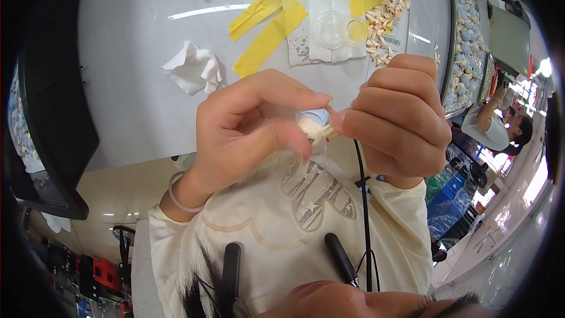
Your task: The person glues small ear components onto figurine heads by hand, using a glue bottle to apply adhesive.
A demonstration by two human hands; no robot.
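Your left hand (232, 126) grasps a figurine (315, 118), likely light and stiff, best held mid-body, your right hand (403, 119) pinching at its right side.

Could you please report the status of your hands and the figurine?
Left hand holding blue-and-cream figurine. Right hand closed against its side. Crumpled white tissue lying apart, not in the way.
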